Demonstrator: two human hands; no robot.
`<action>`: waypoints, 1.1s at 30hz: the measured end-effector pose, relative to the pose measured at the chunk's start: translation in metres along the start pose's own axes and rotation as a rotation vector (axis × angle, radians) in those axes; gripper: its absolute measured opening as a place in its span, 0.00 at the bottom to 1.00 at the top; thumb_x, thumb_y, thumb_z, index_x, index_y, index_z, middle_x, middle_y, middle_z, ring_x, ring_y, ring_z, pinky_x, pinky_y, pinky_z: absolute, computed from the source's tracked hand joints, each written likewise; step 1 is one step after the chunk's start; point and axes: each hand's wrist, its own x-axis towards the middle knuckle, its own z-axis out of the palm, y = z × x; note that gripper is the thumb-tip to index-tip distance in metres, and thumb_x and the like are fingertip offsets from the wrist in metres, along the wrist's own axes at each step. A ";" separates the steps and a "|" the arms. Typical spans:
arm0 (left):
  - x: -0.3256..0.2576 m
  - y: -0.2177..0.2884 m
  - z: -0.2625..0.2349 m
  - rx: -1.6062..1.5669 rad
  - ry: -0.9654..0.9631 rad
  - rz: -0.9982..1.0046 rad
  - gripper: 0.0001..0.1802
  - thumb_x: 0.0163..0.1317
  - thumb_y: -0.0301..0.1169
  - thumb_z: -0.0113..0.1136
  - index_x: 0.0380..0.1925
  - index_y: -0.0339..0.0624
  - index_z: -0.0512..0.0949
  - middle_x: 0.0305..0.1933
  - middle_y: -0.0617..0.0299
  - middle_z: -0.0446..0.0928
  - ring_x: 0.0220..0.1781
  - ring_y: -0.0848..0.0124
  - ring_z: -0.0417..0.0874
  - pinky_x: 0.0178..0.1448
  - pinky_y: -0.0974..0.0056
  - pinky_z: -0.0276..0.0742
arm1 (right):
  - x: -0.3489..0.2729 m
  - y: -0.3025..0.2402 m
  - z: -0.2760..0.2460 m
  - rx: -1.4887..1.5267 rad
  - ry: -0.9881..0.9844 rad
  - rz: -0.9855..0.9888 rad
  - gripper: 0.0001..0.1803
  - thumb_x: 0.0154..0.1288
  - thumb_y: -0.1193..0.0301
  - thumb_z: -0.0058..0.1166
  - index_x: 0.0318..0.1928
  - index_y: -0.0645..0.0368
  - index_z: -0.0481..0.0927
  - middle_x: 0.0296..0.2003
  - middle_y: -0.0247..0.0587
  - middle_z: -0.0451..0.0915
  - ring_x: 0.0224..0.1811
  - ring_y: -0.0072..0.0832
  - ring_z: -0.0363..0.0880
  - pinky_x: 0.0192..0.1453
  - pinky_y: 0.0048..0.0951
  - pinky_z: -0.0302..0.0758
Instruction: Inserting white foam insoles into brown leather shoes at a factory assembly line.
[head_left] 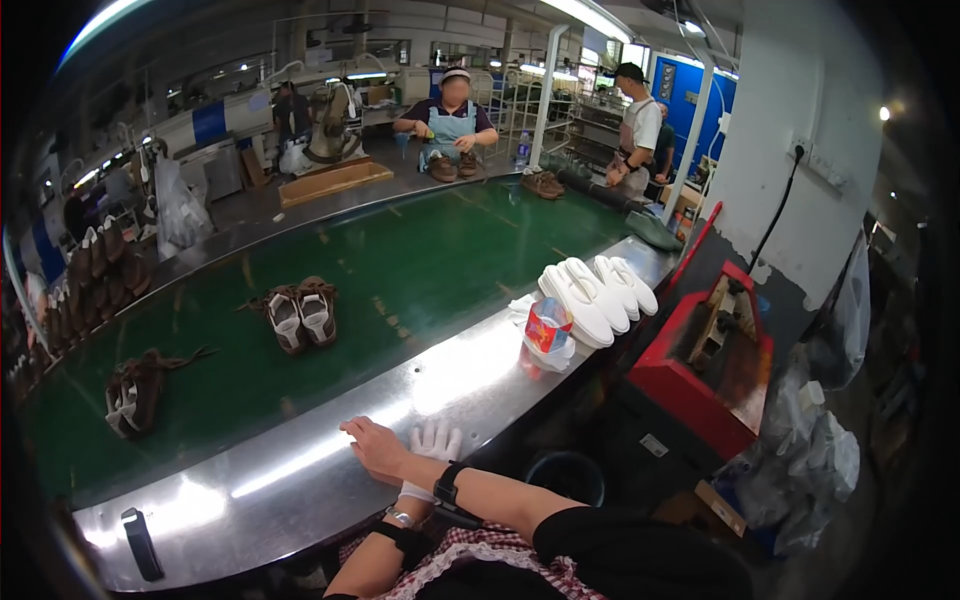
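Note:
My forearms cross at the near metal edge (pixel 330 465) of a green conveyor belt (pixel 400 300). My left hand (pixel 436 440), in a white glove, lies on the metal with its fingers spread. Over the left wrist passes my right arm; my right hand (pixel 376 447) is bare, its fingers loosely stretched toward the left above the metal. Neither hand holds anything. On the belt ahead stands a pair of brown shoes (pixel 302 318) with pale insides. Another brown pair (pixel 135 395) with trailing laces sits farther left. A black strap-like object (pixel 141 544) lies on the metal at the lower left.
White shoe forms (pixel 590 300) stand at right beside a red and blue container (pixel 549 325) on white cloth. A red box-like machine (pixel 700 370) flanks the near right edge. Across the belt, a person (pixel 453 120) handles brown shoes; another person (pixel 636 130) stands at the far right.

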 end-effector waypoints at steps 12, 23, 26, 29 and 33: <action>-0.001 -0.002 0.006 -0.036 0.029 0.006 0.22 0.50 0.38 0.47 0.44 0.38 0.68 0.51 0.46 0.66 0.53 0.50 0.65 0.54 0.44 0.58 | -0.002 0.001 -0.008 -0.318 -0.490 0.138 0.15 0.57 0.60 0.49 0.20 0.56 0.74 0.18 0.41 0.75 0.24 0.38 0.76 0.27 0.33 0.71; -0.002 -0.001 0.007 -0.010 -0.019 -0.032 0.21 0.50 0.37 0.47 0.45 0.40 0.68 0.52 0.49 0.65 0.56 0.53 0.63 0.53 0.48 0.58 | -0.004 0.001 -0.003 0.021 -0.245 0.145 0.09 0.53 0.74 0.48 0.37 0.58 0.70 0.29 0.40 0.72 0.32 0.39 0.74 0.34 0.35 0.72; 0.003 0.001 0.007 0.023 -0.022 -0.003 0.22 0.49 0.38 0.48 0.44 0.39 0.68 0.52 0.49 0.65 0.55 0.53 0.63 0.52 0.49 0.58 | -0.008 0.011 -0.003 0.006 -0.246 0.115 0.09 0.53 0.74 0.49 0.37 0.58 0.71 0.29 0.40 0.73 0.33 0.38 0.74 0.34 0.36 0.72; 0.002 0.001 0.009 0.045 0.013 0.012 0.23 0.49 0.39 0.48 0.44 0.39 0.67 0.51 0.49 0.65 0.54 0.54 0.63 0.51 0.50 0.59 | -0.010 0.018 0.001 0.021 -0.225 0.058 0.11 0.52 0.75 0.49 0.38 0.58 0.72 0.31 0.39 0.74 0.35 0.37 0.74 0.36 0.35 0.72; 0.006 0.002 -0.002 0.008 -0.006 0.011 0.24 0.49 0.41 0.48 0.44 0.38 0.67 0.51 0.48 0.65 0.53 0.54 0.64 0.50 0.50 0.59 | -0.009 0.017 0.001 -0.024 -0.275 0.041 0.12 0.52 0.76 0.48 0.40 0.58 0.73 0.33 0.39 0.75 0.36 0.36 0.75 0.37 0.33 0.73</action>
